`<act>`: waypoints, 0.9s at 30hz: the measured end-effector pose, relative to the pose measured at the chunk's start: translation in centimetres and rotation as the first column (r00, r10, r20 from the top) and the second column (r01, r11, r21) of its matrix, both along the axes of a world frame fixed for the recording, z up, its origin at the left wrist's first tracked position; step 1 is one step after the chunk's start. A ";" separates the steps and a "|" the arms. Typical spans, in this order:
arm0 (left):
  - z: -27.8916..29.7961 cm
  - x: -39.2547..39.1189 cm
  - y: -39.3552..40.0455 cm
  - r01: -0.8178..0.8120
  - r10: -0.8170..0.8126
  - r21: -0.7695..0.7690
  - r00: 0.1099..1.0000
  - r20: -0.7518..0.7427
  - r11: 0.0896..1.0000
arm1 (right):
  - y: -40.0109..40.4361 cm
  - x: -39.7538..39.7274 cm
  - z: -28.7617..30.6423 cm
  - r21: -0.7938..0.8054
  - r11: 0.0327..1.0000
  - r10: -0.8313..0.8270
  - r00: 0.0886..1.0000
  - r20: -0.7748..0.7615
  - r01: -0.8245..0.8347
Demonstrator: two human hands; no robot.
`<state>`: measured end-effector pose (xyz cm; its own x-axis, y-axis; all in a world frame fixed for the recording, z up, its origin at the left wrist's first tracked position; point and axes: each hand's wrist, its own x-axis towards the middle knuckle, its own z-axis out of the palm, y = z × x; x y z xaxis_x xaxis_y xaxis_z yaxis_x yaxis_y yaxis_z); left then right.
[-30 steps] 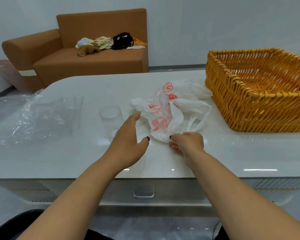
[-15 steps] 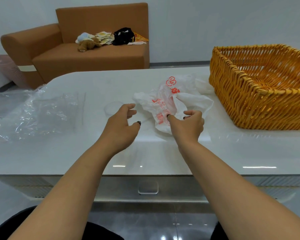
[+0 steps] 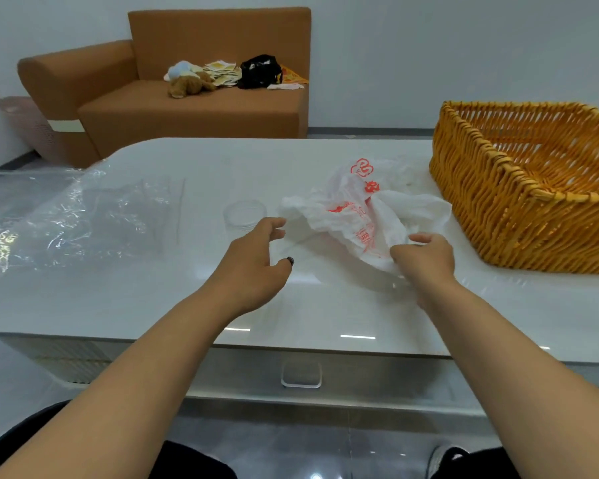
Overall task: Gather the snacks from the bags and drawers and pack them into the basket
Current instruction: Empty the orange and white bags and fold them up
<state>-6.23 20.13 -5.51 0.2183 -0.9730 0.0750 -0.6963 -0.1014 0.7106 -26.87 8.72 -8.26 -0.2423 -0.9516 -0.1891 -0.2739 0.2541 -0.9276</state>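
Fingers of the right hand pinch the near edge of the white bag, lifting it slightly off the table. Left hand hovers beside it, loosely spread, holding nothing. Judged step: opening the bag; next, the left hand must part its mouth. Red print illegible. Basket stands just right; no snacks are visible inside it. Drawer handle sits below.

Our two bare forearms reach forward side by side; our left hand hovers with fingers loosely spread; our right hand curls, pinching thin white plastic.
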 end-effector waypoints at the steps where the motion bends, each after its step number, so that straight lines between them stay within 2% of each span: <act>1: -0.2 -0.2 0.1 0.016 -0.016 -0.010 0.998 0.055 1.000 | 0.2 -0.7 0.6 -0.032 0.999 -0.010 1.000 0.019 0.010; 5: -0.9 -1.9 0.5 0.126 -0.085 -0.099 0.935 0.343 0.987 | 2.3 -3.0 3.1 -0.143 0.988 0.066 0.996 0.054 -0.058; 9: -1.3 -3.6 -0.4 0.161 -0.029 -0.174 0.810 0.586 0.971 | 4.8 -4.6 4.9 -0.152 0.968 0.209 0.977 0.050 -0.200; 11: -1.0 -4.2 -1.1 0.180 -0.002 -0.208 0.760 0.650 0.961 | 5.7 -4.9 5.8 -0.169 0.953 0.266 0.962 0.067 -0.251; 13: -0.6 -4.5 -1.6 0.186 0.015 -0.241 0.761 0.648 0.952 | 6.2 -5.2 6.5 -0.221 0.939 0.295 0.948 0.118 -0.265; 16: 0.4 -5.0 -1.5 0.074 0.079 -0.309 0.887 0.454 0.948 | 6.9 -5.7 7.3 -0.311 0.927 0.303 0.910 0.283 -0.212; 18: 1.3 -5.1 -1.3 -0.046 0.141 -0.352 0.959 0.248 0.935 | 7.0 -6.0 7.6 -0.331 0.930 0.282 0.884 0.371 -0.158; 20: 2.5 -5.0 -1.3 -0.195 0.211 -0.348 0.977 0.010 0.917 | 6.9 -6.2 7.7 -0.326 0.938 0.252 0.879 0.404 -0.119; 23: 3.7 -4.3 -1.4 -0.356 0.244 -0.277 0.897 -0.368 0.893 | 7.0 -5.8 7.2 -0.266 0.955 0.228 0.896 0.381 -0.130; 25: 4.0 -4.0 -1.2 -0.404 0.193 -0.209 0.752 -0.630 0.891 | 7.1 -5.1 6.3 -0.175 0.969 0.224 0.921 0.318 -0.175; 27: 3.7 -3.7 -0.9 -0.399 0.152 -0.153 0.637 -0.756 0.904 | 7.3 -4.2 5.0 -0.063 0.979 0.201 0.945 0.257 -0.191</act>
<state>-9.97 19.25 -1.81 0.5762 -0.8167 0.0319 0.0664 0.0857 0.9941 -31.05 16.07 -3.26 0.0030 -0.9828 -0.1846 -0.0625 0.1840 -0.9809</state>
